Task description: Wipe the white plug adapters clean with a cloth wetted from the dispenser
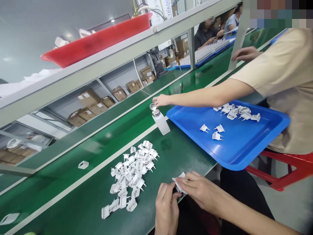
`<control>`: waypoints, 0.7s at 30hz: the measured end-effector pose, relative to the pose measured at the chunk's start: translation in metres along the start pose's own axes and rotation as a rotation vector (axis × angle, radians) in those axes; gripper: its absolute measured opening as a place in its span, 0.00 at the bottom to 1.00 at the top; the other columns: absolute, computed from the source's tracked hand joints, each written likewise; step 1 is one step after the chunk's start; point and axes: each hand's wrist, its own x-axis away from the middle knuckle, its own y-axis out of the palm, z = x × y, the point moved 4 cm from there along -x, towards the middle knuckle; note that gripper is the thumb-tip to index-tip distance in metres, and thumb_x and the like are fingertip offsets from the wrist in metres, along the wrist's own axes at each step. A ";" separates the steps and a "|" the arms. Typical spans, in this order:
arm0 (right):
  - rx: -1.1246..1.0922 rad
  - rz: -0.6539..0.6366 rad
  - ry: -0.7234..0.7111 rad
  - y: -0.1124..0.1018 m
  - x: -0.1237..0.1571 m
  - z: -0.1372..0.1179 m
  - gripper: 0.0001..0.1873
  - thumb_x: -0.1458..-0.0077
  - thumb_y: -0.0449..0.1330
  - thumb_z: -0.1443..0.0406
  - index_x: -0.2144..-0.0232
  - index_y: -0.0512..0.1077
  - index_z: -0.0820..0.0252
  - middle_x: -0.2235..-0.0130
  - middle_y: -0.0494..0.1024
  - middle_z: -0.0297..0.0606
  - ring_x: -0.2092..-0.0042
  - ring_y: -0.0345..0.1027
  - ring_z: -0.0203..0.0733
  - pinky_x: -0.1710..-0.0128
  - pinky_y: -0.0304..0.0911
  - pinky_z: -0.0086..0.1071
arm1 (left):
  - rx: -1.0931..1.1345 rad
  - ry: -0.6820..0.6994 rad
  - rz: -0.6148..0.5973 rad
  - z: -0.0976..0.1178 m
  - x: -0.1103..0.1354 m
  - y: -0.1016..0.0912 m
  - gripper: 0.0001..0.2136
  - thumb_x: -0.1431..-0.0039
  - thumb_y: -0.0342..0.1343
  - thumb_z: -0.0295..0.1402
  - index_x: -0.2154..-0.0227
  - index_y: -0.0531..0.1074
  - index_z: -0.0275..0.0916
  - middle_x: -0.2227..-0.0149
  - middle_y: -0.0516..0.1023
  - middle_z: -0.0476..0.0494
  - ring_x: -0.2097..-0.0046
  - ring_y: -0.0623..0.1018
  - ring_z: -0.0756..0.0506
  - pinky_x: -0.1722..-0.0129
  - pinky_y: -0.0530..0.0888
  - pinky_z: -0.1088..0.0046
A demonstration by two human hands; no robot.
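Near the front edge of the table, my left hand (167, 204) is closed, its fingertips pinched on something small that they mostly hide. Close against it, my right hand (201, 191) pinches a folded white cloth (180, 182), which touches the left fingertips. To the left lies a loose heap of white two-pin plug parts (134, 173) on the green table. A white pump bottle (161, 123) with its metal lid raised stands beyond the heap. A co-worker's hand (161, 100) is at the lid.
A blue tray (232, 160) at the right holds more plug parts. The co-worker in a beige shirt (276, 65) sits beside it on a red stool (288, 166). A green conveyor belt (97, 147) carries a white casing (83, 164). Above runs a shelf with a red tray (97, 40).
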 end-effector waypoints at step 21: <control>-1.002 0.674 0.911 -0.013 0.042 -0.015 0.25 0.41 0.62 0.46 0.58 0.84 0.60 0.62 0.83 0.41 0.55 0.75 0.55 0.52 0.69 0.38 | 0.455 -0.243 -0.038 0.025 -0.016 -0.003 0.16 0.43 0.67 0.46 0.58 0.84 0.40 0.59 0.84 0.39 0.59 0.84 0.40 0.58 0.83 0.68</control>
